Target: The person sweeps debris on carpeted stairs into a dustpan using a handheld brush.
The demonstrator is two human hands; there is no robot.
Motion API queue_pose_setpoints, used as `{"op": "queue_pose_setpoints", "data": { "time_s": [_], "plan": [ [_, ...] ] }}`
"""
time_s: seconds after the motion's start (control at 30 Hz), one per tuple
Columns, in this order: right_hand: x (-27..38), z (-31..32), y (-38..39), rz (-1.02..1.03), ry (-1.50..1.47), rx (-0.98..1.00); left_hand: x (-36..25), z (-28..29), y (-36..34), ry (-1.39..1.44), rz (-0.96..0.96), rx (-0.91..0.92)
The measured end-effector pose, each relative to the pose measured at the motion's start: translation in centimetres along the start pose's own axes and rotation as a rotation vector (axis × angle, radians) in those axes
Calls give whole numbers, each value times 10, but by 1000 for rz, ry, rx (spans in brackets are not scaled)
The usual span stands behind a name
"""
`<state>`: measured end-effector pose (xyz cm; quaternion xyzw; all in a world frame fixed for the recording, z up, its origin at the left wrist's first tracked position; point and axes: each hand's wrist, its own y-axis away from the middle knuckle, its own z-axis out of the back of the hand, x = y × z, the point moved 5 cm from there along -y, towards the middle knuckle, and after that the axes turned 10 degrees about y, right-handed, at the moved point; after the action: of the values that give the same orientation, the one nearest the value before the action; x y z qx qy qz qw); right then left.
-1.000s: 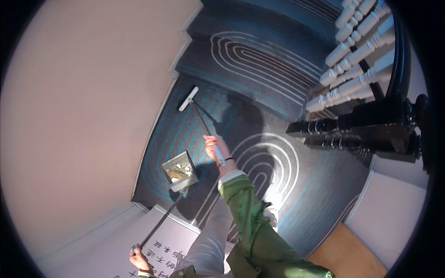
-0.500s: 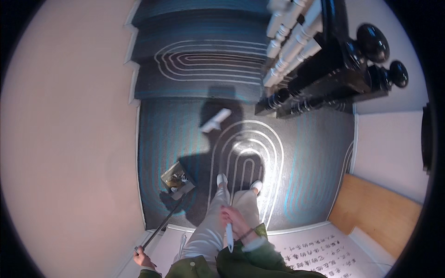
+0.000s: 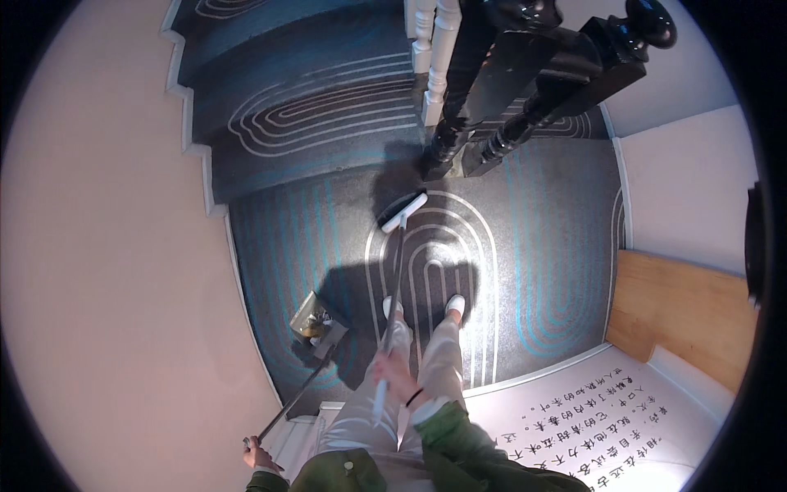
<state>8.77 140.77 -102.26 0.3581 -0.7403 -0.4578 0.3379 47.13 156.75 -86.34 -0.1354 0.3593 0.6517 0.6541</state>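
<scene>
Broom (image 3: 405, 213) in the right grip (image 3: 397, 375), dustpan (image 3: 332, 339) in the left grip (image 3: 261, 453)

So, using the dustpan as the landmark: the right grip is to its right and closer to the person's body. It's closed round the upper part of the broom's dark handle (image 3: 397, 283), with fingers wrapped and no gap I can see, and the pale end of the handle pokes out below the fist. The hand's a bit soft in the picture, so don't ask me about each finger.

The left grip is nearer the person than the dustpan and off to its left. It's curled round the far end of the long dustpan handle (image 3: 305, 389), also closed.

The broom's white head is beyond the dustpan and to its right, well apart from it, sitting at a slant. From the right grip, that head is straight out at the far end of the handle. I can't tell if it's pressing on the carpet (image 3: 566, 246). Same for the dustpan: can't say if it's fully down or a bit lifted. There's some mixed debris (image 3: 312, 325) inside (too small to sort out, sorry).

The person's white shoes (image 3: 456, 307) are right of the dustpan, roughly level with it. Black newel posts (image 3: 512, 70) stand well beyond it, also to the right.
</scene>
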Motion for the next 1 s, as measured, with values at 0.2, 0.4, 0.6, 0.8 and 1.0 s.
{"op": "queue_pose_setpoints", "data": {
  "time_s": [0.2,0.4,0.6,0.8,1.0],
  "plan": [
    [69,-7,-54,65,-298,478,3,-17,-6,-47,34,51],
    [85,69,-65,61,-126,180,-12,-29,7,-25,-14,12],
    [15,25,-5,-51,-207,50,-4,-18,2,-30,47,8],
    [71,50,-89,334,-673,537,-6,-43,6,-38,37,107],
    [36,-50,-11,75,-414,184,9,-9,0,-15,83,67]
  ]
}}
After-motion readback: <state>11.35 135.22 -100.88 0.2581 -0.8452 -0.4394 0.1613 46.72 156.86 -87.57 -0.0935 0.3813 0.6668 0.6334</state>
